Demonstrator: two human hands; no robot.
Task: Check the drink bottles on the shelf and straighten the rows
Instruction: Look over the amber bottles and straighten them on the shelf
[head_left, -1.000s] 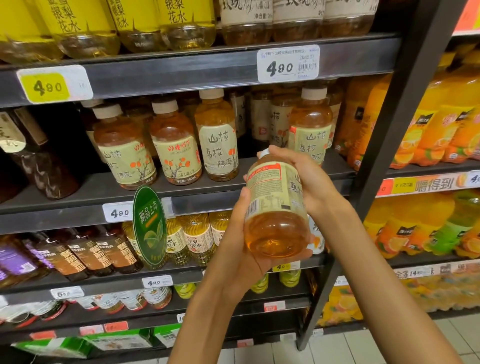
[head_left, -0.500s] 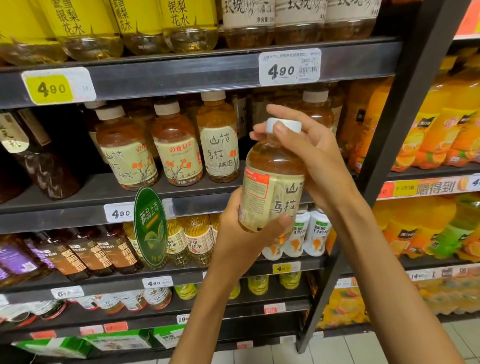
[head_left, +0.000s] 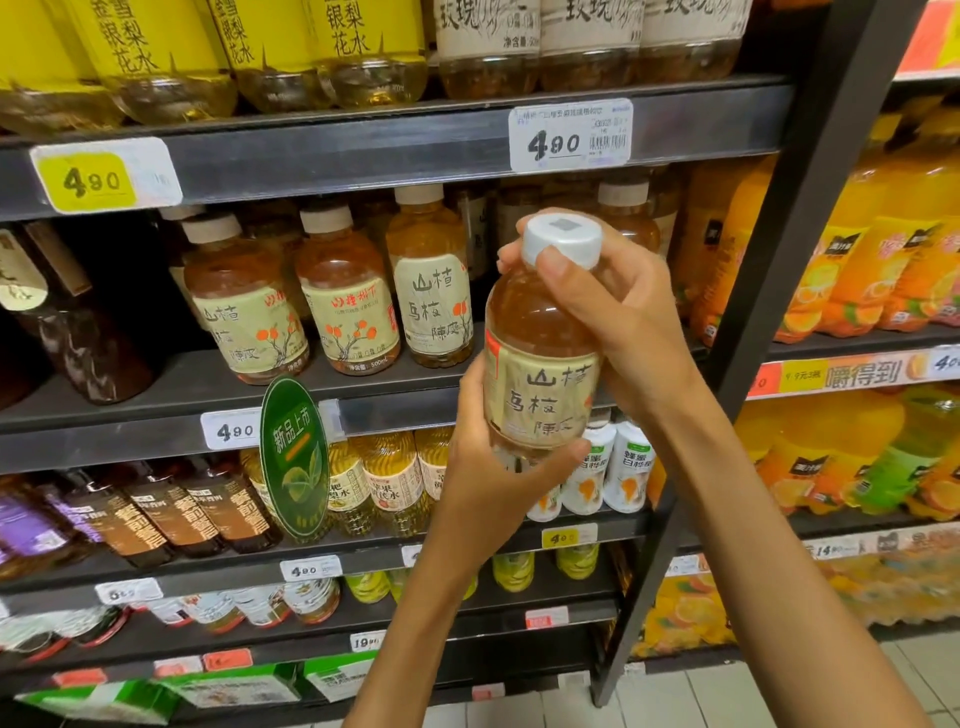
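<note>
An amber drink bottle (head_left: 540, 358) with a cream label and a white cap stands upright in front of the middle shelf (head_left: 156, 400), held in both hands. My right hand (head_left: 623, 312) grips its neck and cap from the right. My left hand (head_left: 488, 467) cups its base from below, thumb across the lower label. On the shelf behind stands a row of three matching bottles (head_left: 343, 291), with one more (head_left: 626, 213) partly hidden behind the held bottle's cap.
Yellow-labelled bottles (head_left: 156, 52) fill the top shelf. Dark and pale bottles (head_left: 171, 509) line the lower shelf, with a green oval sign (head_left: 293, 457) hanging in front. A black upright post (head_left: 769, 312) divides off orange juice bottles (head_left: 883, 270) at the right.
The bottle has been turned from bottom-towards-me to upright, label facing me. My right hand has shifted up onto the cap, and my left hand has slid under the base.
</note>
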